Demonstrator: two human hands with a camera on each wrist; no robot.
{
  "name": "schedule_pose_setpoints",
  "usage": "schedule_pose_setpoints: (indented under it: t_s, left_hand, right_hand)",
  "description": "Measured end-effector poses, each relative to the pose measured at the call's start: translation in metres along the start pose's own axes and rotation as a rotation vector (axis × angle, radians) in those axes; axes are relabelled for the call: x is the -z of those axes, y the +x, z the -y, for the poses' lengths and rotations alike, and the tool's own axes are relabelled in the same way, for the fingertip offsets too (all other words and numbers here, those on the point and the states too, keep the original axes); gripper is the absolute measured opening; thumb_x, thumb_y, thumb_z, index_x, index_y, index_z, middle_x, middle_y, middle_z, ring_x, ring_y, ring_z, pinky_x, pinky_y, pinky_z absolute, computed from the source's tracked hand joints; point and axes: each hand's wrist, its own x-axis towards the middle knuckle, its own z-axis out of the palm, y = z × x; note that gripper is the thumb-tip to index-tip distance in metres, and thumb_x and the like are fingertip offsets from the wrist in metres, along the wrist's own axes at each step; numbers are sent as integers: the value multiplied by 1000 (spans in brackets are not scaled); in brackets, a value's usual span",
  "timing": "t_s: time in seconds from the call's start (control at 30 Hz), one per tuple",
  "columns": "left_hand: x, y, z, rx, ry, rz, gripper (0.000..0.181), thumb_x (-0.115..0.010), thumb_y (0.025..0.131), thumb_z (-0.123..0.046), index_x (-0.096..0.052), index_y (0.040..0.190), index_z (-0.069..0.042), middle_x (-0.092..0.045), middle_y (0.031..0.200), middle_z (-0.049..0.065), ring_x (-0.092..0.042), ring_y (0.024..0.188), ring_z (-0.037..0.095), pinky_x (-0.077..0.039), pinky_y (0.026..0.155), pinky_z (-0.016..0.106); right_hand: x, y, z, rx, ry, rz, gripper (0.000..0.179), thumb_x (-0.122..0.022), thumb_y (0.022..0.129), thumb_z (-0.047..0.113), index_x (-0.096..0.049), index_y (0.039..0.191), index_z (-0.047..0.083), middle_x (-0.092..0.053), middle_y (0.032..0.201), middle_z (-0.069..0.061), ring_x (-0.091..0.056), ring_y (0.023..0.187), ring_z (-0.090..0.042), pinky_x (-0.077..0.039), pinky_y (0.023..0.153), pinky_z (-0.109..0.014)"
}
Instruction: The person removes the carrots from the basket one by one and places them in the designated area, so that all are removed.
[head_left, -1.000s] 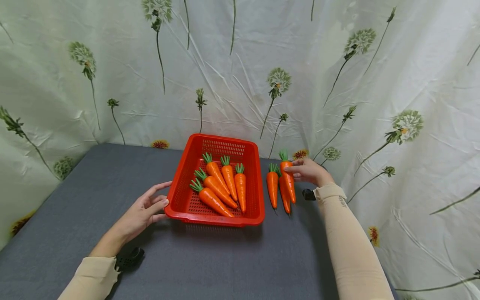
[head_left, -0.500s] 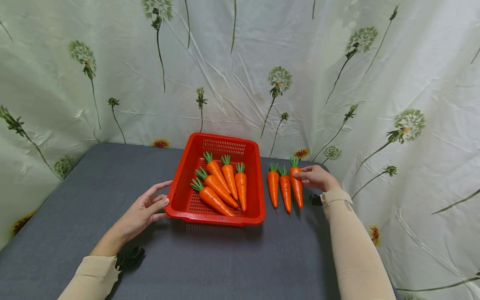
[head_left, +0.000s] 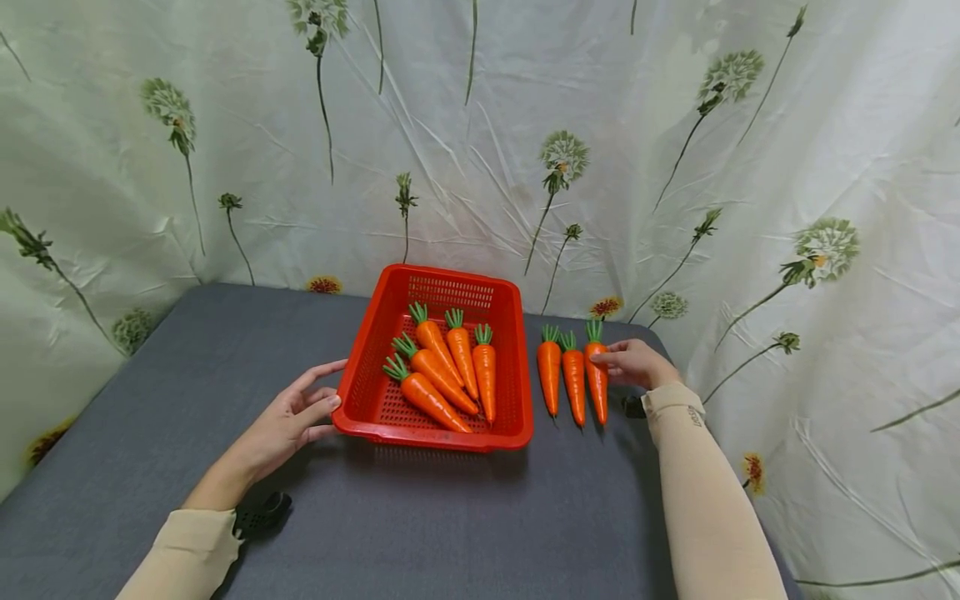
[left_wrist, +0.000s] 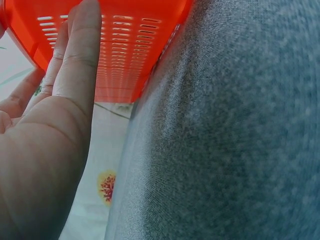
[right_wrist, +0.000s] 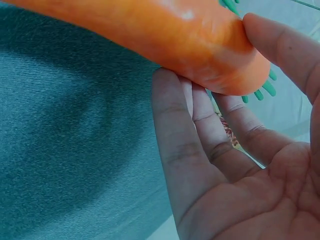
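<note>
Carrot (head_left: pixel 597 383) shifted right, pinched by right hand (head_left: pixel 634 364); two carrots (head_left: pixel 550 375) separate it from basket (head_left: pixel 427 439); spread-fingered left hand (head_left: pixel 285 423) touches basket.

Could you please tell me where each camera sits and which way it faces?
Head: worn on the head, facing forward and down at the red basket; left hand, right hand and both sleeves show.
Left wrist: worn there, facing the basket's outer side; the left hand shows.
Right wrist: worn there, facing a carrot; the right hand holding it shows.
Head and left wrist both show the basket.
</note>
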Motion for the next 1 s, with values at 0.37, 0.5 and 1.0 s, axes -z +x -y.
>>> schedule_pose_setpoints:
  t_s: [0.37, 0.5, 1.0]
  left_hand:
    - [0, 1, 1, 5, 13, -8, 61, -54, 105, -22, -24, 158, -21, -65, 122, 9, -69, 107, 15, -59, 87, 35]
    - [0, 0, 2, 10, 9, -4, 62, -54, 105, -22, -23, 158, -21, -64, 123, 13, -69, 108, 15, -59, 88, 35]
    - [1, 1, 1, 3, -6, 2, 61, -53, 105, -20, -23, 159, -21, -65, 124, 10, -69, 108, 15, -59, 88, 35]
  right_hand:
    - [-6, 3, -8, -37, 13, -11, 67, -60, 101, 23, -29, 149, -13, -45, 142, -26, -65, 97, -13, -52, 104, -40]
    - [-8, 3, -12, -44, 22, -11, 66, -60, 101, 23, -31, 148, -13, -50, 135, -22, -65, 92, -10, -55, 98, -36]
    - [-15, 6, -14, -47, 33, -10, 60, -60, 101, 21, -35, 143, -15, -56, 120, -15, -66, 89, -11, -55, 99, -39]
